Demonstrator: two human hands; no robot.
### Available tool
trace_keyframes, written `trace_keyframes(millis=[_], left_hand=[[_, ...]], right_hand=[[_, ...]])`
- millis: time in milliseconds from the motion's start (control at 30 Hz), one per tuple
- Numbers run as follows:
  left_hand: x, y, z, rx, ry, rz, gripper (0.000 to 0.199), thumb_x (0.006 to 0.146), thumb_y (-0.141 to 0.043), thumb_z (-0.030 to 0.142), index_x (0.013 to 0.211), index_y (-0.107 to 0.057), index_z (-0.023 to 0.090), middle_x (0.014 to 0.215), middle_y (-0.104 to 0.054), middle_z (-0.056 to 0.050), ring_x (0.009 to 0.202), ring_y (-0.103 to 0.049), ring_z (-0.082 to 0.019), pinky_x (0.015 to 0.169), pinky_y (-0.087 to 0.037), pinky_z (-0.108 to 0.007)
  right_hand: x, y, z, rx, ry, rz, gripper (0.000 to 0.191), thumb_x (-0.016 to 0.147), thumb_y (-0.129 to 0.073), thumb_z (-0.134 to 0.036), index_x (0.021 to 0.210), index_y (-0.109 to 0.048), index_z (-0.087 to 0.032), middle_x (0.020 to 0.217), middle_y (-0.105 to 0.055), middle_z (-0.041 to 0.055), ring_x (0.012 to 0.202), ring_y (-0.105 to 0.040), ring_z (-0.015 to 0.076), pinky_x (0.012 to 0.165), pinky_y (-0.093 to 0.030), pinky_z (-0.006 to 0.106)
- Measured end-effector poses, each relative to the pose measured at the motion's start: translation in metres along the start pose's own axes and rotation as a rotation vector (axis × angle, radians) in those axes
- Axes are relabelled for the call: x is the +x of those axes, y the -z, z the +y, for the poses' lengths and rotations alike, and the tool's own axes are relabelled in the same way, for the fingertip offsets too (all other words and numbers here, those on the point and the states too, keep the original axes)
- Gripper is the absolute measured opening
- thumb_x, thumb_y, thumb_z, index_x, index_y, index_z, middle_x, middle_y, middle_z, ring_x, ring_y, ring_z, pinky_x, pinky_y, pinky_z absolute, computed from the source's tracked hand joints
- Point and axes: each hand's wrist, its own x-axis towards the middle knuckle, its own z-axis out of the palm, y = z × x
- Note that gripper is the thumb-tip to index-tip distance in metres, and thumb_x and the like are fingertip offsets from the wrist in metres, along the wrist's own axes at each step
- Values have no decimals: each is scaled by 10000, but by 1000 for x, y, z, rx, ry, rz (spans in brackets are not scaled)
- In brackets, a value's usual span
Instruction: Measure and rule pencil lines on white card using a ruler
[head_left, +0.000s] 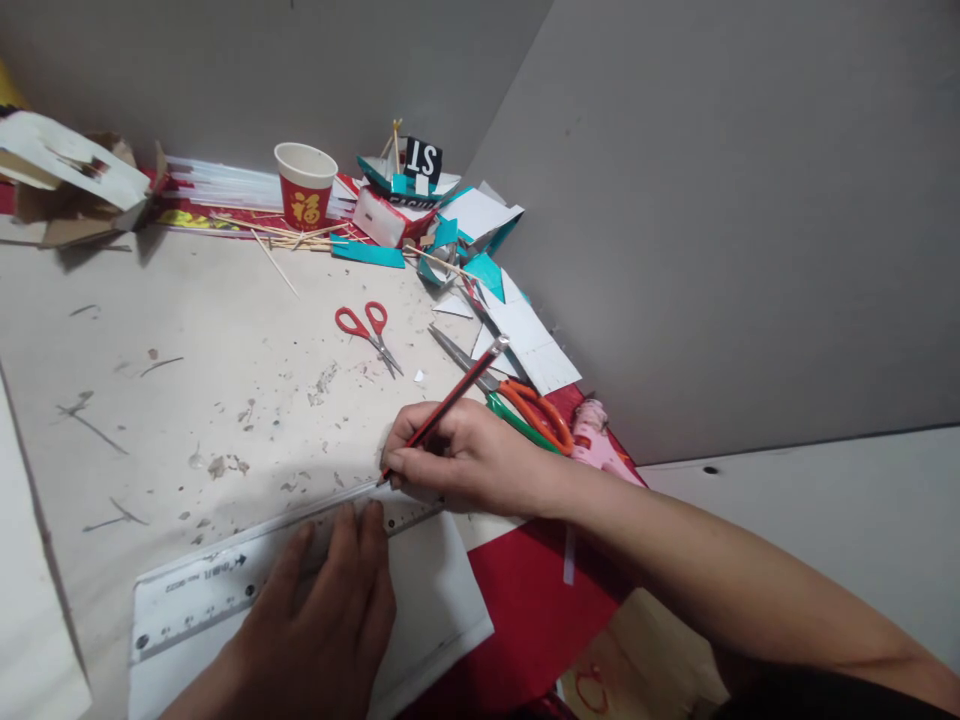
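Note:
My right hand [457, 455] grips a red and black pencil [457, 395], its tip down at the upper edge of a clear plastic ruler [195, 590]. With fingers spread, my left hand [322, 600] presses flat on the ruler. Under the ruler lies a white sheet of card [442, 590], partly hidden by the left hand. Beyond the right hand rest large scissors [525, 410] with orange and green handles. Small red-handled scissors [371, 335] lie farther left, blades apart.
A red paper cup [306, 190] stands at the back among thin wooden sticks [300, 240]. Cut teal and white card pieces [525, 330] pile along the right wall. A pink glue gun [600, 435] lies by the right edge; a torn cardboard box [82, 185] sits back left.

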Motion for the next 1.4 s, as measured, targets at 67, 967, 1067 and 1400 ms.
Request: trace_keyframes(millis=[67, 967, 1067, 1400], left_hand=[[1, 2, -1, -19, 3, -19, 582, 907, -416, 498, 1278, -564, 75, 1361, -581, -175, 1263, -418, -356, 985, -324, -488], [5, 8, -1, -37, 54, -39, 454, 900, -425, 318, 1246, -612, 93, 1343, -607, -145, 1223, -468, -317, 985, -314, -456], [5, 7, 0, -38, 61, -40, 466, 901, -437, 363, 1241, -624, 103, 1344, -607, -149, 1222, -470, -316, 984, -312, -454], [0, 0, 0, -111, 80, 13, 768, 813, -403, 751, 1200, -678, 147, 1350, -599, -130, 1250, -488, -317, 1027, -259, -439]], right_hand=[[2, 2, -4, -17, -7, -38, 111, 857, -564, -213, 786, -612, -143, 699, -613, 8, 628, -529, 105, 590, -436, 229], [-26, 21, 17, -139, 39, 84, 180, 899, -559, -296, 846, -638, -143, 786, -671, 53, 731, -625, 144, 661, -503, 259], [-34, 26, 21, -148, 40, 120, 184, 907, -561, -304, 857, -642, -147, 831, -694, 67, 777, -644, 158, 689, -518, 276], [-67, 29, 31, 225, 137, 497, 163, 933, -602, -360, 974, -663, -215, 816, -733, 27, 673, -686, 127, 618, -569, 255]])
